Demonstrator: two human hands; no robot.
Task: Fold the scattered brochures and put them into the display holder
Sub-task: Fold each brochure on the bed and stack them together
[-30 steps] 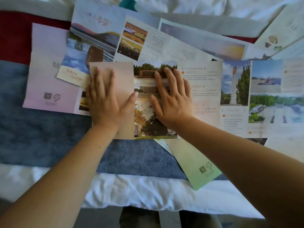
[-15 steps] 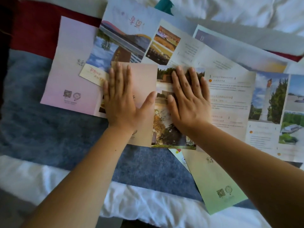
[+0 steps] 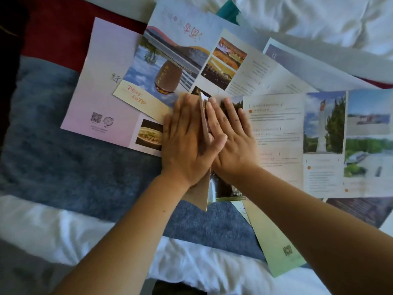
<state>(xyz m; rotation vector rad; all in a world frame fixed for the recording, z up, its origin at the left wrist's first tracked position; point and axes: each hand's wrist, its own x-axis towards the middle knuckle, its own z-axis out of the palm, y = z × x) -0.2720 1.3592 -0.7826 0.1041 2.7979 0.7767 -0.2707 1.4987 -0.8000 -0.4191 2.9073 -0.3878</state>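
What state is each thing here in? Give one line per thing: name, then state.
left hand: flat, fingers straight, pushing the tan panel over.
right hand: flat, pressing the photo panel down.
wide brochure: part-folded; tan panel raised on edge, rest spread flat.
pink brochure: unfolded, flat, partly covered.
blue brochure: unfolded, overlapping the pink one.
green brochure: flat, partly under the wide brochure.

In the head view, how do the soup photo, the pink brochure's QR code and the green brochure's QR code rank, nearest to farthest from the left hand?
1. Soup photo: right beside the left hand, on its left.
2. Pink brochure's QR code: farther to the left.
3. Green brochure's QR code: farthest, far down to the right.
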